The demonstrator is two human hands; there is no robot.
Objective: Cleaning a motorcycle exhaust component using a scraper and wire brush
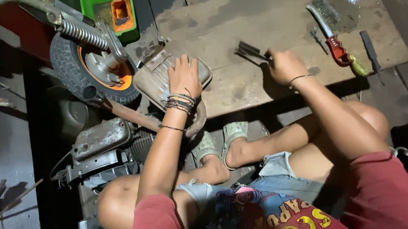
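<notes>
L hand (184,76) fingers spread, pressing flat grey ribbed metal cover (157,81); R hand (281,65) pinches dark stiff metal clip (250,51) beyond fingertips; cover prob. heavy, rigid; grip its edges.

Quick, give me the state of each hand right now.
Left hand: open, palm flat on the grey metal cover.
Right hand: closed around a dark metal tool over the wooden board.

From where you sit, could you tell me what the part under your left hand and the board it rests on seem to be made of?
The ribbed cover under the left hand looks like dull grey cast metal, grimy, with raised ribs. The board appears to be bare wood, worn and stained, its grain showing faintly.
</notes>
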